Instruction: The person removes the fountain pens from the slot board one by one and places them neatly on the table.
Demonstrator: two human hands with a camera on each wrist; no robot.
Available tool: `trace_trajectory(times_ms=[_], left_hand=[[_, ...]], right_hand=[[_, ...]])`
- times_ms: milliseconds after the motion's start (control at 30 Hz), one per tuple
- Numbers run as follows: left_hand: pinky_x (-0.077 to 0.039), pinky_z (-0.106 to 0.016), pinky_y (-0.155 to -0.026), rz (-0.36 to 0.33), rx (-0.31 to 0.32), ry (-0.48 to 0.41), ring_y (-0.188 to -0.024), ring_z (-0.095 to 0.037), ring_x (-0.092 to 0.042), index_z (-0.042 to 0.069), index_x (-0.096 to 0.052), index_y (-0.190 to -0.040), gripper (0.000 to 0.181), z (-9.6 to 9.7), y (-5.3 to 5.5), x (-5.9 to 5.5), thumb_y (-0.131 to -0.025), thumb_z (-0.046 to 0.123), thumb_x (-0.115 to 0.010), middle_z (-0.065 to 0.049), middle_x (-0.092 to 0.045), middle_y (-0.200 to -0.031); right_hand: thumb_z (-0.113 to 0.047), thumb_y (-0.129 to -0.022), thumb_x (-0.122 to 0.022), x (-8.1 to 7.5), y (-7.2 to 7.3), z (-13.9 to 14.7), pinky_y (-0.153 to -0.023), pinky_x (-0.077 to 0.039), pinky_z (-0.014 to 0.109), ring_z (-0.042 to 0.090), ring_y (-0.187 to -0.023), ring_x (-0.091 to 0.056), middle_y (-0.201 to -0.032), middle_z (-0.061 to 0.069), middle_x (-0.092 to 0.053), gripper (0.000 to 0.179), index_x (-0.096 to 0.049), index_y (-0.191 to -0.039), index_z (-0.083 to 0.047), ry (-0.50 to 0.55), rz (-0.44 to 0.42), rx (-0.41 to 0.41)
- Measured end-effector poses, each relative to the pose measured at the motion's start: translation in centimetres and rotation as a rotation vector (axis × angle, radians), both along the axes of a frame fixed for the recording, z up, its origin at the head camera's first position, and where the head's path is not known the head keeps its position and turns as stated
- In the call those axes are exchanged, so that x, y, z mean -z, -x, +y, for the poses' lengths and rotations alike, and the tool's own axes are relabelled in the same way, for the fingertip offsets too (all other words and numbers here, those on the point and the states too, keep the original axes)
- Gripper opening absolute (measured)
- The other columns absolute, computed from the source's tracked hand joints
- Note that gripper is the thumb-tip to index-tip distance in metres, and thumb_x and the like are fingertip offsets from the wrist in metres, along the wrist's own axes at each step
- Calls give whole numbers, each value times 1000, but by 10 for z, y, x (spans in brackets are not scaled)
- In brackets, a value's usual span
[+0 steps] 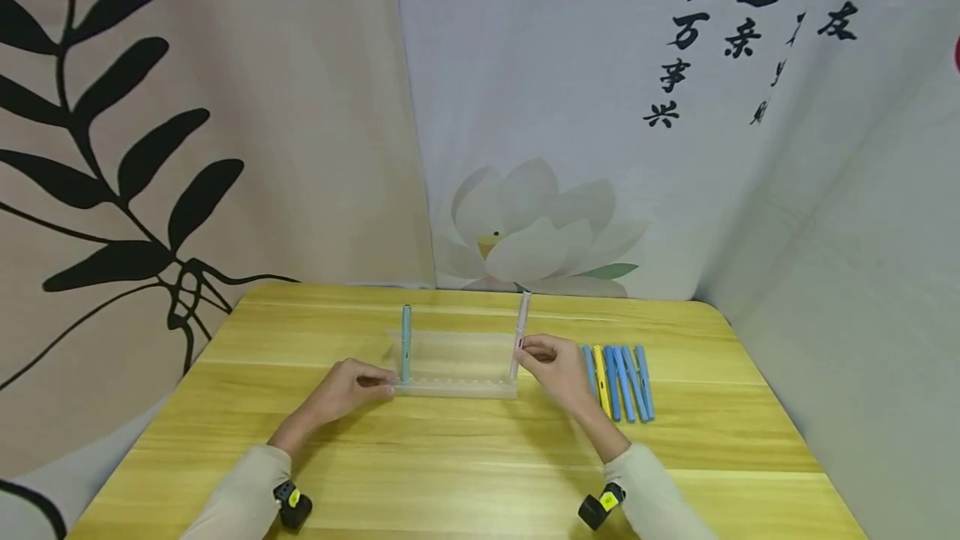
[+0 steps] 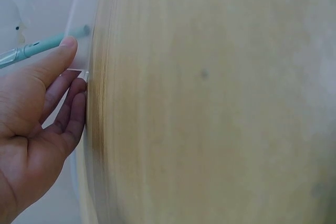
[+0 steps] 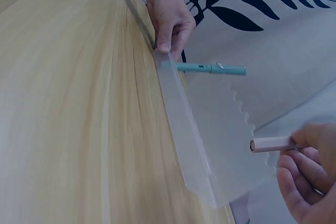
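Note:
A clear plastic pen rack (image 1: pixel 457 390) with scalloped edges stands on the table. My left hand (image 1: pixel 348 390) pinches its left front corner between thumb and fingers. One teal pen (image 1: pixel 406 344) stands upright in the rack near that end, close to the left thumb (image 2: pixel 67 45). At the rack's right end, my right hand (image 1: pixel 557 369) pinches a pale pink pen (image 1: pixel 522 319), slightly tilted. In the right wrist view this pen's lower end (image 3: pixel 260 145) is over the rack; whether it touches the plastic I cannot tell.
Right of the right hand, several blue pens (image 1: pixel 624 386) and one yellow pen (image 1: pixel 602 382) lie side by side on the wooden table (image 1: pixel 420 473). A printed cloth (image 1: pixel 540 107) hangs behind the table's far edge.

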State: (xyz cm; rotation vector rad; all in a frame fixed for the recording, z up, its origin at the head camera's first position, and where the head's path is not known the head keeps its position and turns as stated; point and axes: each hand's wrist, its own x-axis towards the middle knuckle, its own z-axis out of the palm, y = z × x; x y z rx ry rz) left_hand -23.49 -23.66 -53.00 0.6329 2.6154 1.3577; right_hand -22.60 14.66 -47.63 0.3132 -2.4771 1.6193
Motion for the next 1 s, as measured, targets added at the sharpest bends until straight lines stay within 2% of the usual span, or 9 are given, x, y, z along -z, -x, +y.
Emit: trace_trajectory(times_ms=[533,1000], left_hand=[[-57,-24,-80,-5,-20,15,-98,-17,-71,6,-77,-119,30,1,0,-2,-95,24,-74,-8,-76,-113],[-57,-25,-81,-2,0,3,-101,-20,-71,4,-75,-121,34,0,-1,-1,-96,26,-74,-10,-75,-116]], right_hand=[[-22,-96,-74,-1,-12,74,-79,-59,26,23,-93,-73,-103,12,-77,27,-75,-116,-3,-83,-5,106],[-25,-97,-73,7,-21,126,-73,-56,20,9,-84,-71,-100,12,-77,31,-76,-117,-2,-180,1,224]])
